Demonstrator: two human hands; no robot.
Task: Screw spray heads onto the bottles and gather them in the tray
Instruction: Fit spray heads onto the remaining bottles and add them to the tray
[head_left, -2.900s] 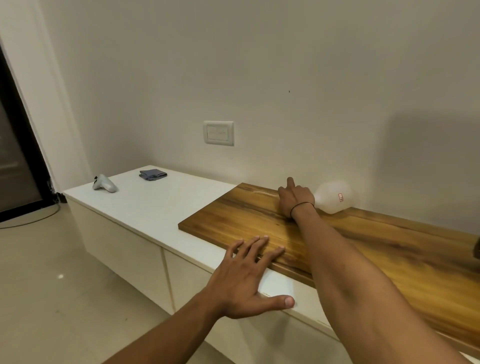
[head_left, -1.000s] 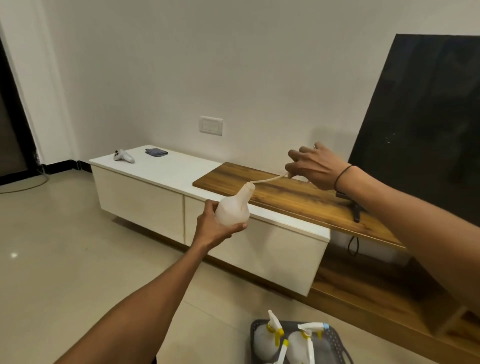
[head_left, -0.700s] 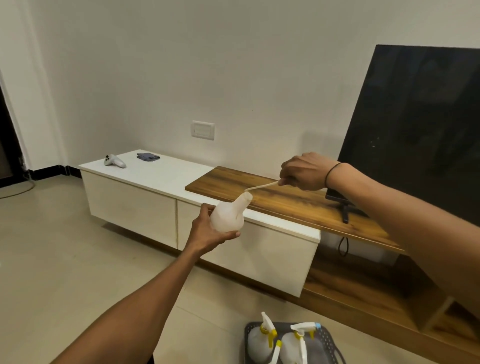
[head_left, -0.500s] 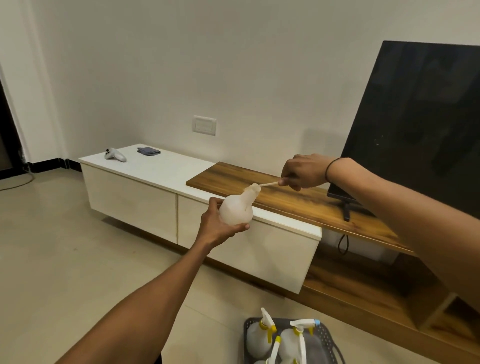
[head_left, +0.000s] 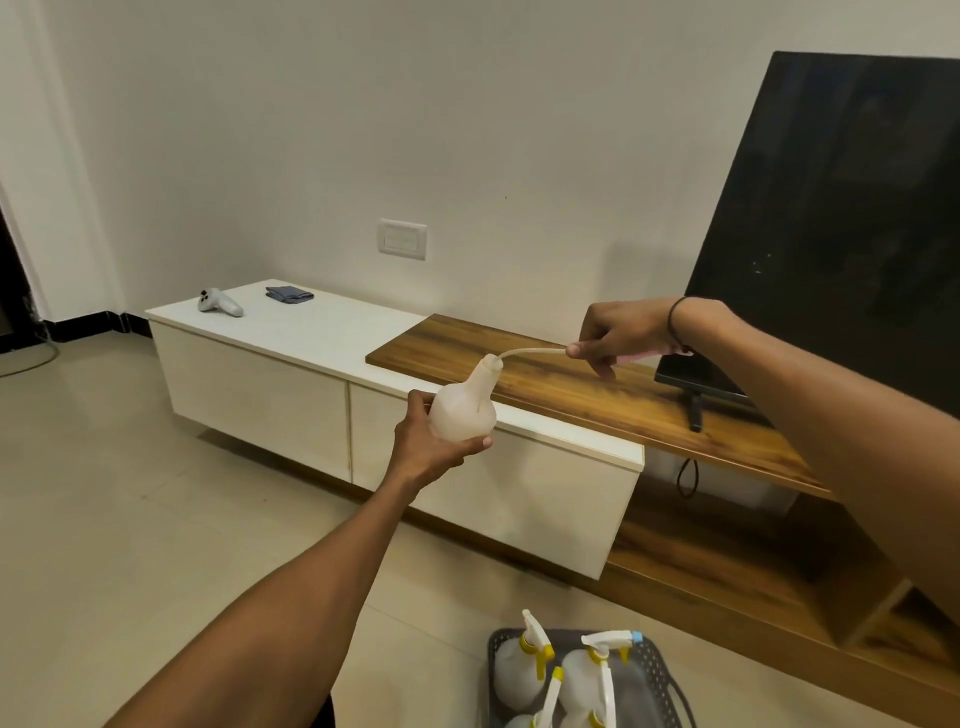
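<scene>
My left hand grips a round translucent white bottle from below, its neck tilted up and to the right. My right hand holds a pink spray head, mostly hidden in the fist. Its thin dip tube runs left from my fingers and its tip sits in the bottle's mouth. On the floor at the bottom stands a dark grey tray holding several white bottles with spray heads fitted.
A low white cabinet with a wooden top runs along the wall. A black TV stands on the wood at the right. A white controller and a grey folded cloth lie at the cabinet's left end.
Since 2.9 s ago I stepped back and hold the bottle and spray head. In the last second my right hand moved slightly right with the tube's end still at the bottle mouth.
</scene>
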